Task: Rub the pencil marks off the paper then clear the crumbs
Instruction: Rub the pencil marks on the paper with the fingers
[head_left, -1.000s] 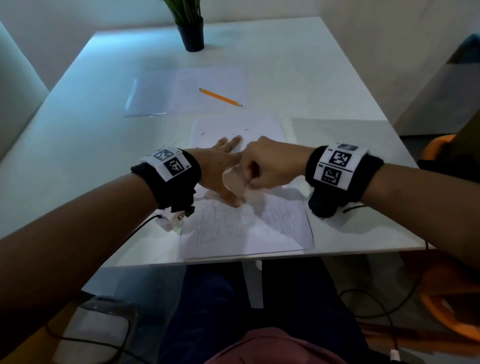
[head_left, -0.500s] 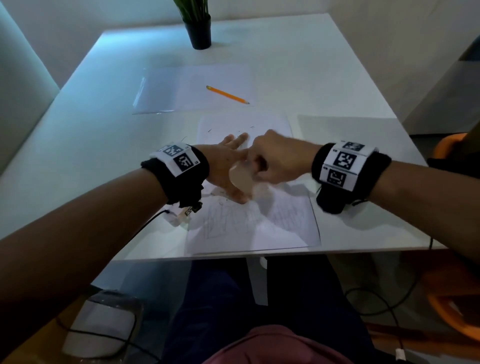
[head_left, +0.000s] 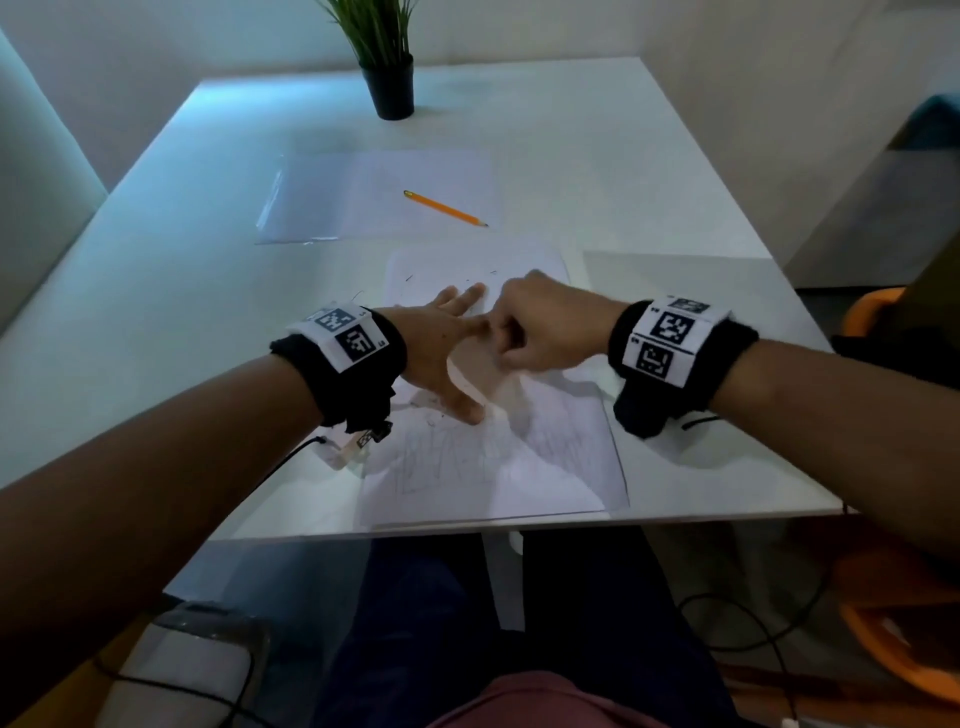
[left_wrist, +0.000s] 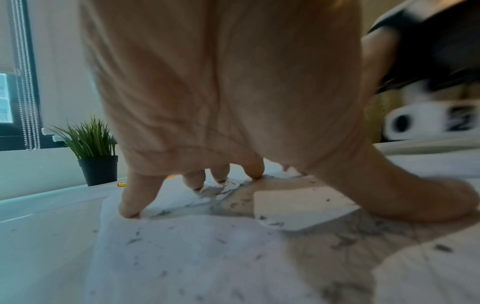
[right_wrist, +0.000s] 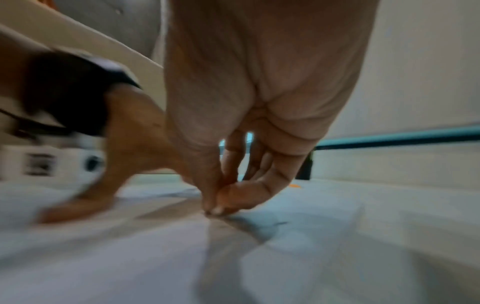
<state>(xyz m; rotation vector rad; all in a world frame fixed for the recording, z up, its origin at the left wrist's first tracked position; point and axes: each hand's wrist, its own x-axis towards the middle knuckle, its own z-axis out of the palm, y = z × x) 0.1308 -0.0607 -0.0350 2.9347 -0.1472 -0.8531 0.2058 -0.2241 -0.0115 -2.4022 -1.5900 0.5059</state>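
A white paper (head_left: 519, 467) with grey pencil marks (head_left: 441, 462) lies at the table's near edge. My left hand (head_left: 457, 353) is spread on it, fingertips (left_wrist: 130, 211) and thumb pressing it flat. Dark crumbs (left_wrist: 233, 203) lie scattered on the sheet around those fingers. My right hand (head_left: 524, 332) sits just right of the left, blurred. In the right wrist view its thumb and fingers (right_wrist: 228, 197) pinch a small pale eraser (right_wrist: 216, 210) against the paper (right_wrist: 259, 257). Most of the eraser is hidden in the pinch.
An orange pencil (head_left: 445, 208) lies on a clear plastic sleeve (head_left: 322, 197) farther back. A potted plant (head_left: 388, 78) stands at the far edge of the white table (head_left: 156, 312). An orange chair (head_left: 883, 649) is at the lower right, and my legs are under the table.
The right hand makes short rubbing strokes beside the left fingers and stays in about the same spot. The left hand keeps pressing the paper. The head view has tilted up slightly.
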